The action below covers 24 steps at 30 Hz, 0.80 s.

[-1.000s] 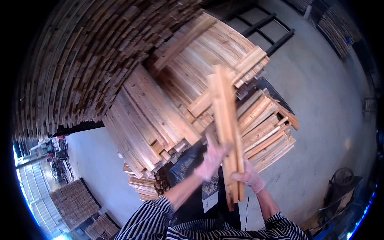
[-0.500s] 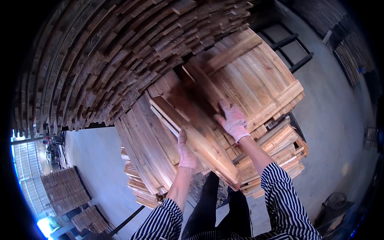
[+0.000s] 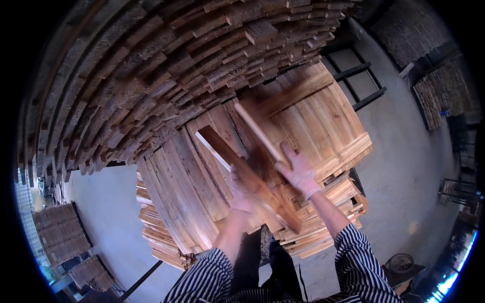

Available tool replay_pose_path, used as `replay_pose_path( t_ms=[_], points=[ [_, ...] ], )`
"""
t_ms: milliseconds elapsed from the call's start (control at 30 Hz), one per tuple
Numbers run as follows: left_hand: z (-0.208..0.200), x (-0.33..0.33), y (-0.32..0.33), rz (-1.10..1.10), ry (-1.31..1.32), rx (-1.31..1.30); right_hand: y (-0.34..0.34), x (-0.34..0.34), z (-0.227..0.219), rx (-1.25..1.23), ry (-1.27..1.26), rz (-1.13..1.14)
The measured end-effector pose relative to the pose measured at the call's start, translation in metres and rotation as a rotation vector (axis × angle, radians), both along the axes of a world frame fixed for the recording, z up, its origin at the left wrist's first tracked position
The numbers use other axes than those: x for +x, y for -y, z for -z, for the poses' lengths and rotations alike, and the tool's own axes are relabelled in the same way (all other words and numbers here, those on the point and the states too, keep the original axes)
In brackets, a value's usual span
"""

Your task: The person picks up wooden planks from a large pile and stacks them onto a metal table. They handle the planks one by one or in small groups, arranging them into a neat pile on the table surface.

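Note:
Both my hands wear pale pinkish gloves. My left hand [image 3: 241, 193] grips a wooden board [image 3: 252, 179] from its left side, tilted on edge; motion smears its near end. My right hand [image 3: 301, 174] is closed around the near end of a second, narrower-looking board [image 3: 258, 130], seen edge-on and slanting away toward the far left. The two boards are apart, with a dark gap between them. Beneath lies a layer of flat planks [image 3: 177, 189] on a stack, and at the right a panel of planks [image 3: 308, 113] with crosswise strips.
A tall pile of rough, dark boards [image 3: 166, 76] rises along the far side and left. Shorter wood pieces [image 3: 323, 214] are stacked below the planks. A black metal frame [image 3: 356, 78] lies on the grey floor [image 3: 404, 166]. A wheel [image 3: 400, 263] stands at lower right.
The left board has tipped more onto its edge. The right board has turned so its narrow edge faces up, and my right hand has come nearer. The whole view has shifted slightly.

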<state>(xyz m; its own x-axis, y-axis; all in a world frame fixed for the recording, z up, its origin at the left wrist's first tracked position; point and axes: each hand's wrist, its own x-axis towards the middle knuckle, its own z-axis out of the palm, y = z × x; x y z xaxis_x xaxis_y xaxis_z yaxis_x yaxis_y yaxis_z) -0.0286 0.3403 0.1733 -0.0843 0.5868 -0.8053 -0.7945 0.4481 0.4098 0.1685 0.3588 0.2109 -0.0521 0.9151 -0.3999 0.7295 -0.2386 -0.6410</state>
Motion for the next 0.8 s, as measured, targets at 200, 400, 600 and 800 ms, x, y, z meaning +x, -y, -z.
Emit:
replay_pose_path(
  t_ms=[200, 400, 600, 800],
  points=[
    [0.057, -0.001, -0.006, 0.003, 0.075, 0.111, -0.046, 0.006, 0.053, 0.07, 0.166, -0.081],
    [0.061, 0.02, -0.019, 0.028, 0.429, 0.413, 0.005, -0.033, -0.001, 0.173, 0.101, -0.288],
    [0.01, 0.037, -0.052, 1.834, -1.498, 0.429, -0.039, 0.07, 0.009, 0.018, 0.167, 0.038],
    [0.044, 0.045, -0.048, 1.836, -1.651, 0.601, -0.063, 0.076, 0.068, 0.131, 0.164, 0.007]
  ],
)
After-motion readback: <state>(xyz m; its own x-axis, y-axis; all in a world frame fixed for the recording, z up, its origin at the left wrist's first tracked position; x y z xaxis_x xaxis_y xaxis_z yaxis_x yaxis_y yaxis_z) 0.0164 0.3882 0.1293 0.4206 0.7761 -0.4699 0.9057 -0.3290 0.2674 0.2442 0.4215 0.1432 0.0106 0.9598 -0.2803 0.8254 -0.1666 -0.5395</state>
